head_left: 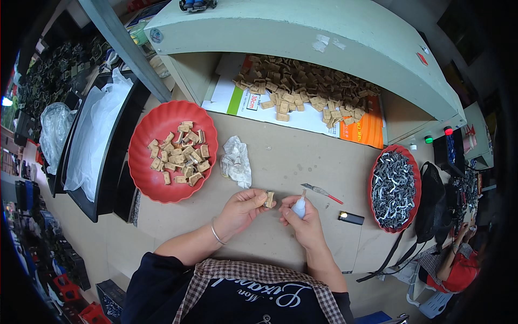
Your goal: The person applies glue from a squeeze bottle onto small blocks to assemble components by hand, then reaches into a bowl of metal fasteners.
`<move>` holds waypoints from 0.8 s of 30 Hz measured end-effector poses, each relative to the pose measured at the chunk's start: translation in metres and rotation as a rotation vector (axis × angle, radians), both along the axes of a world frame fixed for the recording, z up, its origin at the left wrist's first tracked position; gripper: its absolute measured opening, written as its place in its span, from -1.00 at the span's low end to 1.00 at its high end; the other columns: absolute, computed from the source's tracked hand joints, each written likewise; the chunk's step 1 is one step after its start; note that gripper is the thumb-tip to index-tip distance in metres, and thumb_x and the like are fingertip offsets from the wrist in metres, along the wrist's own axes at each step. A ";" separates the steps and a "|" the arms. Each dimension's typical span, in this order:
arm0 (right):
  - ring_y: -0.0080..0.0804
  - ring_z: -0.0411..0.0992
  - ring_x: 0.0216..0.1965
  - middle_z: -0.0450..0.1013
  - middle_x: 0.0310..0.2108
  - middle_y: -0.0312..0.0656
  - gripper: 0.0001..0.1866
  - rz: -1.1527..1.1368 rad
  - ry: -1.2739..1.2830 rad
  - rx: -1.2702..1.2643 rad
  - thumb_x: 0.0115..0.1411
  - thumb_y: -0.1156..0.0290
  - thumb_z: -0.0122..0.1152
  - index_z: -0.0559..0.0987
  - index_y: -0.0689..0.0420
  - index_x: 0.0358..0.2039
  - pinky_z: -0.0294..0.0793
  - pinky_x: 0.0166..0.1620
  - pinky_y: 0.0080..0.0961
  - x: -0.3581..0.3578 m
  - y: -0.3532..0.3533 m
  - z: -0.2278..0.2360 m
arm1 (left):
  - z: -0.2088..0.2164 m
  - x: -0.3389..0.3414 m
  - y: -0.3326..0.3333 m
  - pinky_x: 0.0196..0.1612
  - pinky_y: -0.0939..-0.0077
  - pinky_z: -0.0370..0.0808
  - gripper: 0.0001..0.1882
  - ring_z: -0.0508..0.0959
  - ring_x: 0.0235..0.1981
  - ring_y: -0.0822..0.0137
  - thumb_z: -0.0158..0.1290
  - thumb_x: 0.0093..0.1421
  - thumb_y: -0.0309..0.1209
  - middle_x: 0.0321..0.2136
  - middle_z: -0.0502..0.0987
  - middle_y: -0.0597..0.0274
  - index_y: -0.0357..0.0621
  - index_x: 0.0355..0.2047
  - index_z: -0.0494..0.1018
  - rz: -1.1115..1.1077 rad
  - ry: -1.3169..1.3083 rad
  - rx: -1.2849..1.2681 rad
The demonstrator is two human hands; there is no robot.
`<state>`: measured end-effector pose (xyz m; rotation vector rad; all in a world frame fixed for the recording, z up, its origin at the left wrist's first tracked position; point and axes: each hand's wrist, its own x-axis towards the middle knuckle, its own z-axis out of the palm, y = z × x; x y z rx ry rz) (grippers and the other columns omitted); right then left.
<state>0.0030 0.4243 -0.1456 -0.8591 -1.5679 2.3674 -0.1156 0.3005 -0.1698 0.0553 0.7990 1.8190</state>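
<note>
My left hand [244,211] pinches a small tan block [268,200] between thumb and fingers, above the middle of the worktable [280,245]. Just to its right, my right hand [307,225] is closed round a small whitish squeeze bottle [299,207], its thin nozzle pointing up. Nozzle and block are apart. Beyond the right hand lies a craft knife [324,193] with a red handle end. A short black cylinder [351,217] with a bright end rests farther right. A crumpled white cloth [236,162] lies beyond my left hand.
A red scalloped bowl [141,181] with several tan blocks stands at left; another red bowl [372,191] at right holds dark and white curved pieces. Tan blocks [291,100] are heaped under a pale green shelf [302,40]. Black trays [100,197] stand far left. A person [458,267] is at far right.
</note>
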 end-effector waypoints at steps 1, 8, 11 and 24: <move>-0.59 0.33 -0.52 0.38 -0.47 -0.24 -0.82 0.001 0.000 0.000 0.03 0.54 0.04 0.38 0.23 -0.30 0.33 -0.46 -0.69 0.000 0.000 0.000 | 0.000 0.000 0.000 -0.14 0.48 0.34 -0.87 0.45 -0.29 0.33 -0.07 0.10 -0.40 -0.41 0.47 0.22 -0.20 -0.43 0.41 0.002 0.005 -0.022; -0.60 0.33 -0.54 0.38 -0.48 -0.24 -0.83 0.015 -0.012 0.039 0.03 0.55 0.03 0.37 0.22 -0.31 0.34 -0.48 -0.70 -0.003 -0.002 0.000 | 0.001 0.000 -0.003 -0.18 0.53 0.35 -0.83 0.44 -0.32 0.40 -0.09 0.12 -0.42 -0.40 0.46 0.21 -0.27 -0.36 0.40 0.048 0.129 -0.016; -0.60 0.33 -0.55 0.38 -0.49 -0.25 -0.83 0.009 -0.035 0.058 0.03 0.55 0.03 0.37 0.21 -0.32 0.33 -0.49 -0.70 -0.001 -0.003 0.001 | -0.003 0.001 -0.001 -0.20 0.55 0.35 -0.83 0.43 -0.34 0.43 -0.09 0.12 -0.41 -0.40 0.46 0.22 -0.26 -0.36 0.40 0.042 0.189 -0.023; -0.61 0.33 -0.55 0.36 -0.49 -0.26 -0.85 0.021 -0.065 0.031 0.03 0.56 0.04 0.36 0.21 -0.33 0.36 -0.49 -0.70 -0.005 -0.003 -0.004 | 0.001 -0.003 -0.010 -0.20 0.53 0.35 -0.85 0.44 -0.34 0.41 -0.07 0.10 -0.45 -0.38 0.46 0.17 -0.27 -0.35 0.39 0.075 0.273 -0.087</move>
